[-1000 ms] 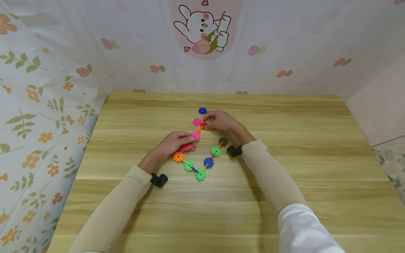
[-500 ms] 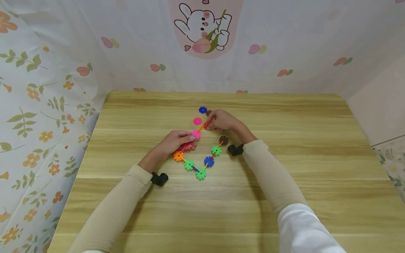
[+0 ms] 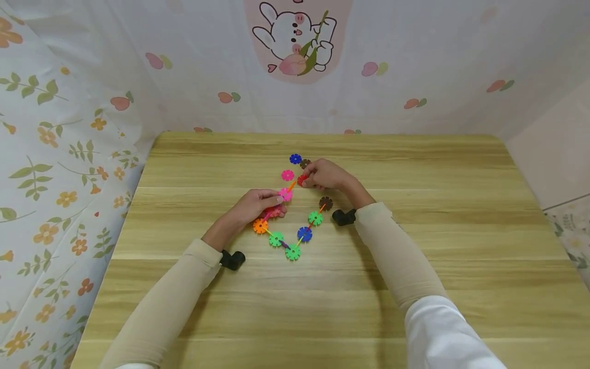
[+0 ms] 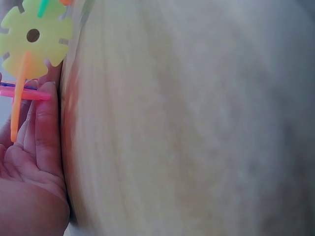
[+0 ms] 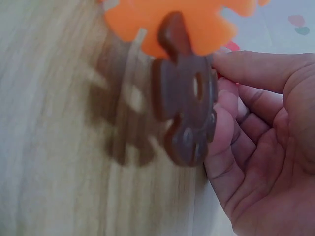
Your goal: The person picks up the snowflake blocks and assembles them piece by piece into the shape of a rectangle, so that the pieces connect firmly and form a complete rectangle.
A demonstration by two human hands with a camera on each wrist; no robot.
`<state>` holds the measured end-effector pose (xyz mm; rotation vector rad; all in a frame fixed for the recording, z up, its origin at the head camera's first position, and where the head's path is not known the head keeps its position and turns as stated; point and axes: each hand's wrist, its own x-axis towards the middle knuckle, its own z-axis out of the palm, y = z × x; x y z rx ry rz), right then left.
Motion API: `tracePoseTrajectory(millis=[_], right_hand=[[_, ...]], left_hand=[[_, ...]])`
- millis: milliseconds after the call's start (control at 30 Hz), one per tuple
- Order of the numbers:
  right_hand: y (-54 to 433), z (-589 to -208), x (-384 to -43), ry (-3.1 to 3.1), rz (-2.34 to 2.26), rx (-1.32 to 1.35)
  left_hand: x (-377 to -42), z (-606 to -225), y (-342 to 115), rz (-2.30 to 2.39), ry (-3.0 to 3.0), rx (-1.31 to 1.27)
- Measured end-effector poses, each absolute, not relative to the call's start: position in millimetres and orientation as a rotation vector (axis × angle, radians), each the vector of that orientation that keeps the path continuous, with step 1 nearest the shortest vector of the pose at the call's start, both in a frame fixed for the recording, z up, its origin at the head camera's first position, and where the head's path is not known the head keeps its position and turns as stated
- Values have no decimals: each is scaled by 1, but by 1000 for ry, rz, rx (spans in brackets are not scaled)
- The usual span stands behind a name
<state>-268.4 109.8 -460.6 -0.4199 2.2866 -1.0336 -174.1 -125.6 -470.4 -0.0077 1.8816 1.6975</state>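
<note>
A chain of notched plastic discs, slotted together flat and edge-on by turns, lies on the table. My left hand (image 3: 255,207) pinches a pink disc (image 3: 285,195) at one end, from which an orange disc (image 3: 292,186) sticks out edge-on. A red disc (image 3: 301,180) is pinched in my right hand (image 3: 326,175), just apart from the orange one. The chain bends past an orange disc (image 3: 260,225), a green disc (image 3: 292,251) and a blue disc (image 3: 304,234) to a brown disc (image 3: 325,203). The right wrist view shows that brown disc (image 5: 184,108) close up, hiding part of the right fingertips.
Beyond the hands lie a loose pink disc (image 3: 288,175), a blue disc (image 3: 295,159) and a brown disc (image 3: 305,164). The wooden table (image 3: 415,230) meets a patterned curtain (image 3: 184,77) at its back and left. Black wrist cameras (image 3: 343,218) hang by both wrists.
My right hand has drawn the red disc a little rightward, away from the orange disc. The loose brown disc behind it has come into sight. My left hand has stayed almost still.
</note>
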Motion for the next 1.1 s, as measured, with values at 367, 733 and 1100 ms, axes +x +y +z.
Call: tracePoseTrajectory(millis=[367,733,1100], right_hand=[[118,-452,-267,2207,-1084,-369],[117,-448,-261,2167,-1142,-358],[111,-445,-256,2124,-1203,-376]], left_hand=[[-174,-474,-126,1713,1867,4],[-174,-473,-128,1726,1844,11],[-174,-473,-129,1723,1849,48]])
